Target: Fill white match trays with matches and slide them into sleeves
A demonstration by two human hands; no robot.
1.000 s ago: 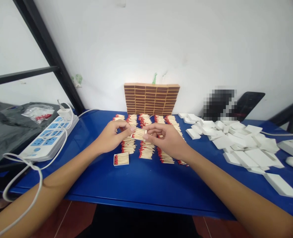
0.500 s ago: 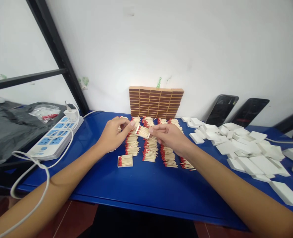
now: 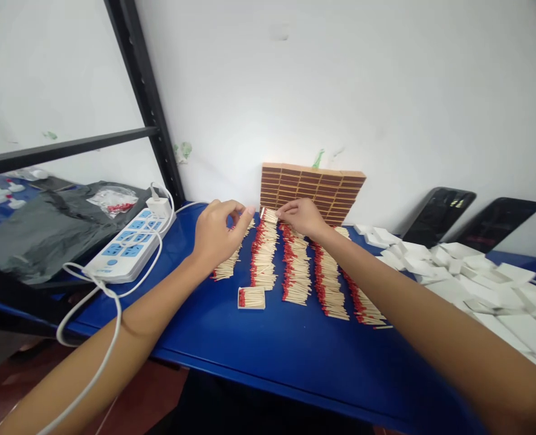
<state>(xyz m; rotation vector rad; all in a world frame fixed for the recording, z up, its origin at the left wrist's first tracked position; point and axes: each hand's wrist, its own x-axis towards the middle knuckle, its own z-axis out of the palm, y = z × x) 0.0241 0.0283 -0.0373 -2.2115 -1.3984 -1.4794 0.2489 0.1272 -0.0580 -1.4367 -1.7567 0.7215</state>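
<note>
My right hand [image 3: 301, 216] pinches the right end of a small white matchbox tray [image 3: 269, 215] filled with red-tipped matches. This tray is over the far end of a row of loose matches [image 3: 264, 257]. To its left, my left hand [image 3: 222, 232] has thumb and forefinger brought together in a pinch, apart from the tray; whatever is between the fingertips, if anything, I cannot make out. A second filled matchbox tray [image 3: 251, 298] lies flat on the blue table [image 3: 268, 344], in front of the rows. More rows of matches [image 3: 296, 266] lie alongside, heads to the left.
Behind the matches stands a stacked wall of brown-sided matchboxes [image 3: 313, 184]. White empty trays [image 3: 489, 290] are heaped at right, near two dark phones [image 3: 439, 216] leaning on the wall. A power strip [image 3: 127, 248] with a white cable [image 3: 118, 320] lies at left, by a dark plastic bag [image 3: 45, 235].
My right hand has carried the filled tray away toward the back of the match rows. My left hand is now apart from it. The view has swung left.
</note>
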